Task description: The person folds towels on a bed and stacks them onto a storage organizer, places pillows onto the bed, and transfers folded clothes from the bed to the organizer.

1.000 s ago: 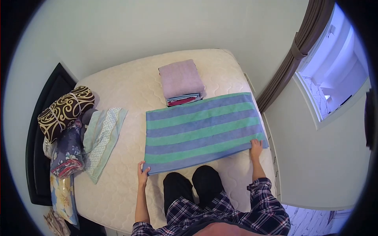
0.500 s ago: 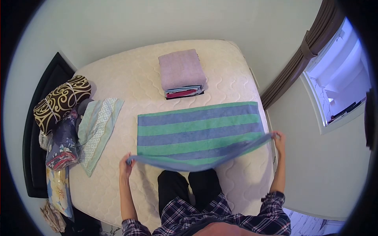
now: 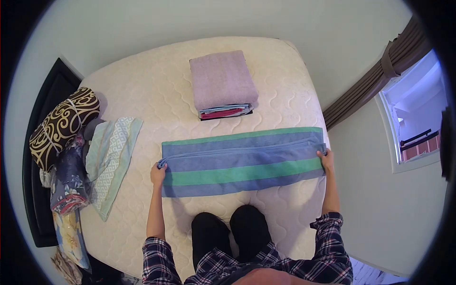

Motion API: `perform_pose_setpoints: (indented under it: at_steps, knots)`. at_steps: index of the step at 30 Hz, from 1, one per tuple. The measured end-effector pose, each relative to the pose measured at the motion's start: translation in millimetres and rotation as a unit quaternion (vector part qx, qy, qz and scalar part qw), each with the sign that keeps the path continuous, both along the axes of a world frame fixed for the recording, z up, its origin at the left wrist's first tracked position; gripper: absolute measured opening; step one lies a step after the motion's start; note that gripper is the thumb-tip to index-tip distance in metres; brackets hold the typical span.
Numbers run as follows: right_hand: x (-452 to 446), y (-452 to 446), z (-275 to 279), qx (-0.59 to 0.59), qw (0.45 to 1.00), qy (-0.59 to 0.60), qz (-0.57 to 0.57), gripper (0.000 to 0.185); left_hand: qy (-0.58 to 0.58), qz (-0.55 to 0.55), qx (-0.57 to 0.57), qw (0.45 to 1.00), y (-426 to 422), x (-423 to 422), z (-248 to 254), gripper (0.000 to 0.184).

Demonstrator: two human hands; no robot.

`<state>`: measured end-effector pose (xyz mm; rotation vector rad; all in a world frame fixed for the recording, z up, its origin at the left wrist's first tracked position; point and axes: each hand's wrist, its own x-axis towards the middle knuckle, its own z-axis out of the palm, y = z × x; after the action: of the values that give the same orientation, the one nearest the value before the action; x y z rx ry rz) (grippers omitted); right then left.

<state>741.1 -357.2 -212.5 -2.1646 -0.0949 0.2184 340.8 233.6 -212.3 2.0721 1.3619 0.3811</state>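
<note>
Currently, I'm watching the left hand (image 3: 157, 175) and right hand (image 3: 327, 160) gripping the towel (image 3: 242, 174) by its ends, on the mattress (image 3: 280, 95). Beyond, a stack (image 3: 223, 78) is sitting before the wall (image 3: 190, 23); a black border (image 3: 447, 28) is cropping the window (image 3: 418, 109).

Striped towel (image 3: 242, 175) now doubled toward 12 o'clock
Left hand (image 3: 158, 174) and right hand (image 3: 327, 160) carried its 6 o'clock edge over.

Dk plaid slvs (image 3: 328, 249) w/ pale lines; blk legwear (image 3: 251, 232).
</note>
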Motion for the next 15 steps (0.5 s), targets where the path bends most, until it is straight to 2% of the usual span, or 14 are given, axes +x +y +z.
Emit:
perform_pose_setpoints:
  at_steps: [1, 2, 4, 8, 9, 10, 11, 13, 14, 15]
  knots:
    - [8.5, -1.9, -5.5, 0.006, 0.998, -0.050, -0.039, 0.029, 0.009, 0.013, 0.036, 0.999, -2.8, 1.5, 5.2, 0.032]
    - [16.9, -5.8, -11.5, 0.004, 0.998, -0.046, -0.039, 0.029, 0.013, 0.013, 0.034, 0.999, -4.7, 2.8, 10.9, 0.032]
    - [23.1, 1.8, 3.1, 0.074, 0.988, -0.124, -0.054, 0.027, -0.081, 0.025, 0.014, 0.996, -5.7, 2.8, 23.8, 0.026]
    - [24.4, 21.0, -5.8, 0.085, 0.983, -0.148, -0.072, 0.027, -0.101, 0.049, 0.040, 0.993, -7.9, 9.0, 20.5, 0.022]
    - [26.0, 24.1, -28.7, -0.041, 0.972, -0.216, -0.080, 0.030, -0.044, 0.049, 0.055, 0.996, -5.2, 9.4, 8.0, 0.025]
    - [19.3, 35.4, -21.0, -0.165, 0.942, -0.279, -0.087, 0.033, 0.012, 0.048, 0.072, 0.996, -6.7, 13.2, 7.2, 0.028]
    - [11.0, 40.1, -9.5, -0.196, 0.970, -0.122, -0.076, 0.041, 0.009, 0.046, 0.072, 0.996, -10.0, 14.2, 7.9, 0.028]
    - [-15.6, 72.4, 13.9, -0.335, 0.916, -0.201, -0.091, 0.048, 0.033, 0.073, 0.023, 0.997, -38.9, 27.5, 28.5, 0.040]
    - [-33.8, 90.8, 23.5, -0.338, 0.905, -0.237, -0.099, 0.050, 0.030, 0.070, 0.021, 0.997, -58.2, 33.3, 31.3, 0.040]
    - [-53.7, 111.4, 28.3, -0.340, 0.894, -0.271, -0.108, 0.052, 0.052, 0.025, 0.157, 0.986, -79.5, 38.5, 32.8, 0.045]
